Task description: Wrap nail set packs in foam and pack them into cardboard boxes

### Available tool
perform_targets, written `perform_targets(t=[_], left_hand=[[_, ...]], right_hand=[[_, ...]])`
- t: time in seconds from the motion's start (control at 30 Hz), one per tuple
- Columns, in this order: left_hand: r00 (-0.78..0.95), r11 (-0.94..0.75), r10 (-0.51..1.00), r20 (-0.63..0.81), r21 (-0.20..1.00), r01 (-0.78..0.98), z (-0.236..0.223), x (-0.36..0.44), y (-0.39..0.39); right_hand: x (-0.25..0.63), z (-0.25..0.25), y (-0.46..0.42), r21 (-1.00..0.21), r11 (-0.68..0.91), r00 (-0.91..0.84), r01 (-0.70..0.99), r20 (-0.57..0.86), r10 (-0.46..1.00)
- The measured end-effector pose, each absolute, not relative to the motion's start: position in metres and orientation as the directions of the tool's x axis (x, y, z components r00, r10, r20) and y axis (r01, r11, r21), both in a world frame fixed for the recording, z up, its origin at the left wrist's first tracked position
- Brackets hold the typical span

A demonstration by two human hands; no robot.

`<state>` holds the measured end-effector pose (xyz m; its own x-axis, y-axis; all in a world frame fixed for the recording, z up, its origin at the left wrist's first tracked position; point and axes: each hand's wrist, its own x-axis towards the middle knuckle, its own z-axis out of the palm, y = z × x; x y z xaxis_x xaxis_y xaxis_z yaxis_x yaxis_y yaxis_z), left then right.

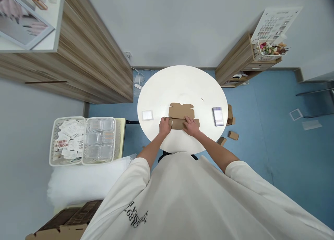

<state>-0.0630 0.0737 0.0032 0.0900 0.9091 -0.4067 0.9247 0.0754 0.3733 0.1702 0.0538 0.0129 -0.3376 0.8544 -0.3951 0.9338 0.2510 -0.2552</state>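
On the round white table (182,83) lies a small brown cardboard box (182,111), partly folded, its notched lid flap pointing away from me. My left hand (164,126) grips the left end of the box, fingers curled over its edge. Toward the right end, my right hand (191,126) has its fingers bent over the front section, pressing on it. A small pale spot shows inside the front section between my hands; I cannot make out what it is. The undersides of both hands are hidden.
A small white-framed card (147,115) lies at the table's left, and a stack of cards (218,116) at its right. Small cardboard boxes (233,135) are on the blue floor. White baskets (100,141) stand at left; wooden cabinets (104,59) flank the table.
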Motion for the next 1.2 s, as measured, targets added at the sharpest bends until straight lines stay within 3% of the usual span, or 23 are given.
perform_targets(t=[0.13,0.4,0.57,0.7,0.83,1.2], left_hand=[[0.09,0.092,0.896,-0.434,0.381,0.92,-0.002,-0.06,0.076],[0.23,-0.04,0.897,-0.377,0.45,0.892,0.005,-0.051,0.067],[0.381,-0.16,0.885,-0.268,0.594,0.788,0.017,-0.044,0.059],[0.263,0.054,0.903,-0.34,0.698,0.714,0.015,-0.043,0.06],[0.178,0.219,0.867,-0.465,0.677,0.702,0.01,-0.043,0.067],[0.142,0.2,0.848,-0.511,0.556,0.807,0.011,-0.038,0.078]], right_hand=[[0.171,0.015,0.053,-0.262,0.235,-0.326,0.936,-0.396,0.858],[0.173,0.016,0.053,-0.254,0.236,-0.324,0.938,-0.399,0.858],[0.174,0.013,0.052,-0.239,0.242,-0.322,0.941,-0.398,0.859],[0.175,0.011,0.05,-0.241,0.242,-0.322,0.94,-0.395,0.86],[0.175,0.009,0.049,-0.235,0.242,-0.321,0.941,-0.399,0.859],[0.177,0.005,0.046,-0.226,0.246,-0.322,0.943,-0.42,0.848]])
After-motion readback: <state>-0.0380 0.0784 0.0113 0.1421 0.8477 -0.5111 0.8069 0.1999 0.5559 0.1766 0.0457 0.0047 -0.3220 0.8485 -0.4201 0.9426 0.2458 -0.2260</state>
